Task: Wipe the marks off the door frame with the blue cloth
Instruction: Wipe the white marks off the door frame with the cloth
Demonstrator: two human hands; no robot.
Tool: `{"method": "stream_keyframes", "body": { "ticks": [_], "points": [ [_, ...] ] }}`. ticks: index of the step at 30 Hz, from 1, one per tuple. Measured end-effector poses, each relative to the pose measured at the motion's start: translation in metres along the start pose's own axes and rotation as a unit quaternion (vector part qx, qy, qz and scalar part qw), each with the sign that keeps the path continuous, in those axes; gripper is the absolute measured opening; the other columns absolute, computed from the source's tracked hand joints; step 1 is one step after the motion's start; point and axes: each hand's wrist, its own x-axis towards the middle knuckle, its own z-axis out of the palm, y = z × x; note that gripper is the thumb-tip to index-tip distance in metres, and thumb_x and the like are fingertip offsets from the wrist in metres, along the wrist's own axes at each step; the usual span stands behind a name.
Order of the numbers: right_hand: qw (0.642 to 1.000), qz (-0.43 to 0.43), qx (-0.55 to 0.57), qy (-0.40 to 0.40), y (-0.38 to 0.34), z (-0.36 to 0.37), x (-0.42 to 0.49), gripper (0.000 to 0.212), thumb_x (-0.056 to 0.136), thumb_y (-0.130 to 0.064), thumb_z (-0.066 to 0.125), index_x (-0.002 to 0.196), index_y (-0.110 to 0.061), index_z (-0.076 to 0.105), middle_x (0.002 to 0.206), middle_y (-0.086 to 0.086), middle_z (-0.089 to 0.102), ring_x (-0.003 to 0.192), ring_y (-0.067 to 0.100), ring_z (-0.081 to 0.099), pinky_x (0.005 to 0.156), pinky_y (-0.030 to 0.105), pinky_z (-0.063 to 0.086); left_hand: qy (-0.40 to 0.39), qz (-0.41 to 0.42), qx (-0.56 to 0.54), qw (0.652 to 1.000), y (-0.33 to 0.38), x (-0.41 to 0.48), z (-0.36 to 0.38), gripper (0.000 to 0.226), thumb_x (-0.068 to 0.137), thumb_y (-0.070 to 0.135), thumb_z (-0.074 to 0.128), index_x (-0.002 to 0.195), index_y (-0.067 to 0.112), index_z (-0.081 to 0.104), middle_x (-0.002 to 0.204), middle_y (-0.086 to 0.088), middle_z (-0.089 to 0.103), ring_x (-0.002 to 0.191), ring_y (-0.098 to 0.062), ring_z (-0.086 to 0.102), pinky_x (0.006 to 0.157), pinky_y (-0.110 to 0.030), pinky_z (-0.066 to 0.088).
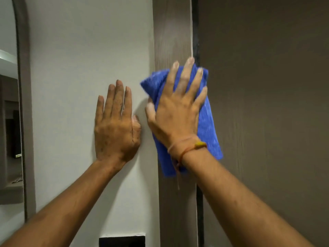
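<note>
A brown wood-grain door frame (172,32) runs top to bottom through the middle of the head view. My right hand (176,111) lies flat on it with fingers spread, pressing the blue cloth (208,127) against the frame. The cloth sticks out above, to the right and below the hand, and its upper left corner is blurred. My left hand (115,125) rests flat on the white wall (80,68) just left of the frame, fingers together, holding nothing. An orange thread with a yellow bead circles my right wrist. No marks on the frame are plain to see.
A dark brown door (267,104) fills the right side, with a black gap (195,32) between it and the frame. An arched mirror with a brown rim (23,86) hangs at the far left. A black rectangular plate (122,241) sits low on the wall.
</note>
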Motion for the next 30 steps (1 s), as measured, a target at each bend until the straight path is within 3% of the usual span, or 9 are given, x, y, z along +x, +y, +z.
{"method": "stream_keyframes", "body": {
  "ticks": [3,9,16,22,25,27,30],
  "points": [
    [1.000,0.014,0.013,0.023,-0.004,0.002,0.008,0.087,0.081,-0.048,0.041,0.149,-0.004,0.009,0.159,0.023,0.004,0.145,0.045,0.003,0.113,0.064,0.017,0.006,0.001,-0.001,1.000,-0.001,0.000,0.000,0.062,0.090,0.025,0.031,0.147,0.005,0.016,0.157,-0.017,0.016,0.146,-0.027,0.010,0.120,-0.046,0.010],
    [0.999,0.036,0.003,-0.015,0.010,0.019,-0.095,0.081,0.084,-0.051,0.037,0.147,-0.003,0.019,0.155,0.027,0.016,0.143,0.046,0.014,0.108,0.063,0.029,0.001,0.003,0.002,1.000,-0.002,0.000,0.000,0.063,0.090,0.025,0.031,0.147,0.005,0.017,0.157,-0.017,0.015,0.146,-0.027,0.010,0.120,-0.046,0.011],
    [0.999,0.028,0.007,0.021,-0.007,0.000,0.012,0.084,0.084,-0.050,0.041,0.148,-0.004,0.011,0.158,0.025,0.008,0.144,0.046,0.008,0.111,0.064,0.021,-0.004,0.001,-0.006,1.000,-0.001,0.000,-0.001,0.061,0.090,0.024,0.032,0.147,0.004,0.018,0.156,-0.018,0.016,0.146,-0.028,0.011,0.120,-0.047,0.011],
    [0.996,0.060,0.047,0.049,0.000,0.018,-0.056,0.071,0.092,-0.052,0.035,0.147,-0.008,0.024,0.157,0.020,0.020,0.144,0.040,0.018,0.112,0.058,0.029,-0.007,-0.002,-0.024,1.000,-0.003,-0.002,0.002,0.061,0.090,0.023,0.029,0.146,0.003,0.016,0.156,-0.017,0.016,0.146,-0.027,0.010,0.120,-0.044,0.011],
    [0.994,0.056,0.090,0.032,0.018,0.021,-0.106,0.065,0.090,-0.042,0.049,0.144,-0.011,0.028,0.154,0.018,0.028,0.138,0.041,0.033,0.106,0.052,0.039,-0.030,0.000,-0.053,0.998,-0.002,-0.008,-0.003,0.061,0.091,0.023,0.027,0.147,0.004,0.013,0.157,-0.014,0.011,0.146,-0.024,0.006,0.121,-0.041,0.009],
    [0.985,0.079,0.152,0.002,0.036,0.016,-0.131,0.068,0.085,-0.024,0.061,0.143,-0.010,0.030,0.152,0.018,0.033,0.129,0.039,0.045,0.100,0.048,0.046,-0.061,-0.005,-0.092,0.994,0.003,-0.015,-0.014,0.061,0.090,0.022,0.028,0.147,0.005,0.012,0.158,-0.011,0.007,0.147,-0.022,0.002,0.121,-0.038,0.006],
    [0.949,0.160,0.270,-0.024,0.063,0.003,-0.149,0.052,0.084,0.000,0.056,0.135,-0.002,0.043,0.139,0.015,0.048,0.128,0.028,0.049,0.105,0.035,0.044,-0.103,-0.055,-0.207,0.971,0.019,-0.028,-0.040,0.061,0.090,0.021,0.030,0.147,0.008,0.015,0.159,-0.006,0.010,0.146,-0.013,0.002,0.119,-0.027,0.006]
  ]
}}
